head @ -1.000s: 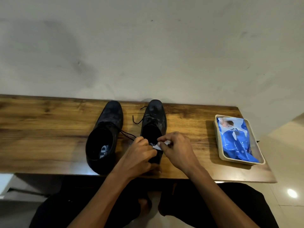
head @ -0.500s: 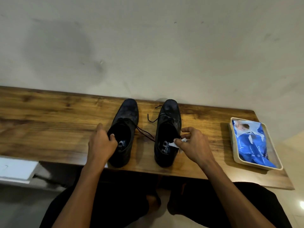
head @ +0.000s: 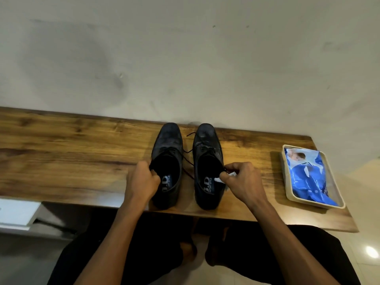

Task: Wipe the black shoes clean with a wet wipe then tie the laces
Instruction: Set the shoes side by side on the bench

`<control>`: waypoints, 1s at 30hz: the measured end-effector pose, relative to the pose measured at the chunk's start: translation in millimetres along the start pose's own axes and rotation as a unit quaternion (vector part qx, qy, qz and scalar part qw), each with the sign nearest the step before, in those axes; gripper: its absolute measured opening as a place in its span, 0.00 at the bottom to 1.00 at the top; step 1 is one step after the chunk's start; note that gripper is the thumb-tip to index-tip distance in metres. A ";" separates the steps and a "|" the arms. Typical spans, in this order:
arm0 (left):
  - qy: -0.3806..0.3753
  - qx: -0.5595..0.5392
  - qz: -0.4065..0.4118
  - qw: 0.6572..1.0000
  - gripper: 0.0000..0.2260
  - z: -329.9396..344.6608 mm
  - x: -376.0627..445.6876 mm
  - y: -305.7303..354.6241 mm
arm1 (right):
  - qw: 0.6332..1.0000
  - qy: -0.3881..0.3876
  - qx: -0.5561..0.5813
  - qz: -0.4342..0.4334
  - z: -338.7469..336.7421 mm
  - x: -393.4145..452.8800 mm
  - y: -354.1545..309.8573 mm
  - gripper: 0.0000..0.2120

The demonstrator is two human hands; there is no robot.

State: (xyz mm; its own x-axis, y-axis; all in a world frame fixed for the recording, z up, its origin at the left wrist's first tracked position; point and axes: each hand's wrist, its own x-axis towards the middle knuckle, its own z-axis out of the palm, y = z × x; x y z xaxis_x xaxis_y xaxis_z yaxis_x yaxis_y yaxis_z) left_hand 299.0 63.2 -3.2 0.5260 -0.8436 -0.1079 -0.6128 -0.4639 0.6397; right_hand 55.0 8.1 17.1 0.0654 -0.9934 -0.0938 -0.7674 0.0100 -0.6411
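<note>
Two black lace-up shoes stand side by side on the wooden table (head: 61, 153), toes toward the wall. My left hand (head: 143, 182) grips the left rim of the left shoe (head: 168, 145) at its opening. My right hand (head: 243, 182) pinches a small crumpled white wet wipe (head: 221, 178) and also holds the right rim of the right shoe (head: 207, 145). Untied dark laces (head: 188, 161) lie loose between the two shoes.
A cream tray (head: 287, 194) at the table's right end holds a blue wet wipe pack (head: 306, 177). A plain wall runs right behind the shoes. My legs sit below the table's front edge, and a white object (head: 16, 212) lies lower left.
The left shoe has been straightened so it stands parallel to the right one. My left hand left the wipe and went to the left shoe's rim. My right hand keeps the wipe.
</note>
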 end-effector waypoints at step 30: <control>-0.036 0.051 0.210 0.976 0.11 -5.0 -138.4 55.9 | 0.953 -0.016 0.280 -0.112 -24.6 -19.5 -40.1 0.08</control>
State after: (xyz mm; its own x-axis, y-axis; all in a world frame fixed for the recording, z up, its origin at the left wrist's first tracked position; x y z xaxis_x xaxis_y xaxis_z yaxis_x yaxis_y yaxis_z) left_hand 194.9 155.4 51.4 0.1752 -0.9803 0.0914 -0.8232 -0.0949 0.5597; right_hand 68.8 24.3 63.4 0.2138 -0.9740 0.0754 -0.2711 -0.1333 -0.9533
